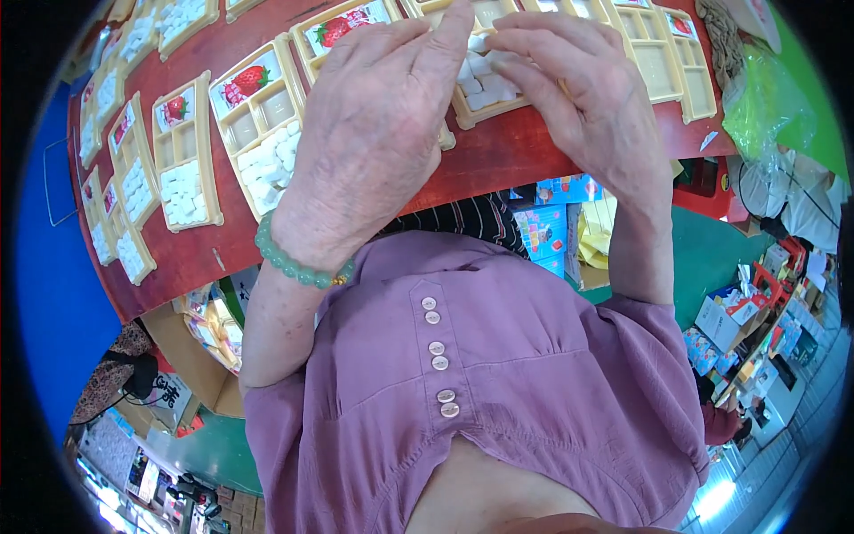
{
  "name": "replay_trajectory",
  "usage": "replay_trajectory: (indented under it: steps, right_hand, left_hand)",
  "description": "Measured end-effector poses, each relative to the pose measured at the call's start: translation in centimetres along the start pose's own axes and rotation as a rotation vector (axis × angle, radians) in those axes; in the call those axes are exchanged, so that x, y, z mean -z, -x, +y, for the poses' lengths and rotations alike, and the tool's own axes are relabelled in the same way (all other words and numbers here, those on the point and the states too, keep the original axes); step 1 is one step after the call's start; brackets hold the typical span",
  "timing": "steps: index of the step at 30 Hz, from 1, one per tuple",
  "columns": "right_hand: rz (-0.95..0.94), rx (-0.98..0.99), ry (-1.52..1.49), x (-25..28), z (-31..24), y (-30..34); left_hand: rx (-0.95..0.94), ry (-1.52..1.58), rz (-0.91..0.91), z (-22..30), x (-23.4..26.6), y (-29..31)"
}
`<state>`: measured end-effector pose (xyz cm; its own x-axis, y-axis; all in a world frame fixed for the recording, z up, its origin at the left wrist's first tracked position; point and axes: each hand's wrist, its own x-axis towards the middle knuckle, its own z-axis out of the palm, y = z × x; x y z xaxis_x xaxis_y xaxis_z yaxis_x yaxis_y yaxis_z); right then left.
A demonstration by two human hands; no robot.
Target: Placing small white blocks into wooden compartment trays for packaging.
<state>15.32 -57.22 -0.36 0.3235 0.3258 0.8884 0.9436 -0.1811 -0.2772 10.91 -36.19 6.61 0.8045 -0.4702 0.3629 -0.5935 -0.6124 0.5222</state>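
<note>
My left hand [378,125], a green bead bracelet [298,260] at its wrist, is over the trays with its back up. One finger stretches toward the far side; the other fingertips and the thumb are hidden. Opposite it, my right hand [583,93] has its fingers bent and drawn together, the tips at small white blocks [485,87] in a cream compartment tray [464,117]. Whether a block is pinched between those tips is too small to make out. Left of my left hand lies a similar tray [238,151] with a strawberry card [246,84] and white blocks [271,169].
More cream trays [182,151] with cards and white blocks line the red table [169,276] at left. Trays at right [654,67] show bare compartments. A clear plastic bag [765,107] hangs by the right edge. Cardboard boxes [196,365] and printed cartons [543,231] stand below.
</note>
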Motion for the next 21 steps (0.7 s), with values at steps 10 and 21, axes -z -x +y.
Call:
replay_trajectory:
  steps: [10,21]
  right_hand:
    - [0.0,0.117,0.285,-0.1,-2.2,1.4]
    - [-0.48,-0.741,0.417,1.4,-8.4,-4.6]
  left_hand:
    - [-0.775,0.039,0.948,-5.9,-8.9,-1.1]
    - [-0.039,-0.158,-0.04,-0.6,-1.3,4.0]
